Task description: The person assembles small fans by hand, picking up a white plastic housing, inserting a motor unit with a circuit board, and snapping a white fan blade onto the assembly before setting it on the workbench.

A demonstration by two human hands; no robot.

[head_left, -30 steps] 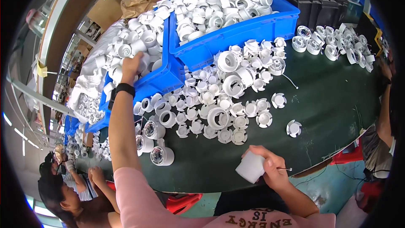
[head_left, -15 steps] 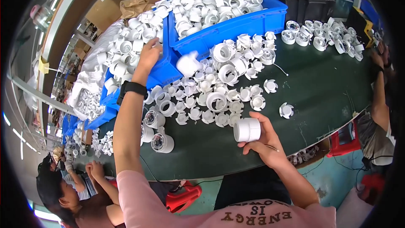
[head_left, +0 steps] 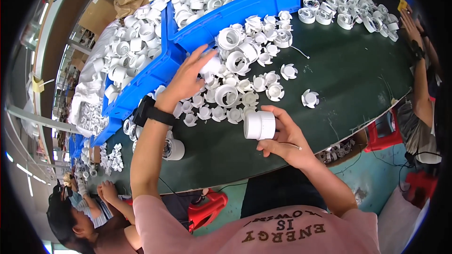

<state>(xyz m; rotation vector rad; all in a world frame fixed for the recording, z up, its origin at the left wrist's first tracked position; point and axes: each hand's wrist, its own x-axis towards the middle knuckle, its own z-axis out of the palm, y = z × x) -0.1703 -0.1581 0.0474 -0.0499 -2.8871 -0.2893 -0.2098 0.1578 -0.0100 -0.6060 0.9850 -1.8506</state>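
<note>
My right hand grips a white stepped plastic cylinder above the near part of the dark green table. A thin pale wire-like piece sticks out by its thumb. My left hand, with a black band on the wrist, is open with fingers spread over the left side of the pile. Just beyond its fingertips is a white plastic part, partly hidden; whether they touch I cannot tell. Around it lie white rings and small petal-shaped white pieces.
Blue bins heaped with white plastic parts stand at the far side and left. White round units sit by my left forearm, and more at far right. People work at the left and right; a red stool stands below the table edge.
My left hand has come from over the left bin toward the pile, its fingers now spread. A blurred white part now rests on the pile. The view has shifted; my right hand keeps the cylinder.
</note>
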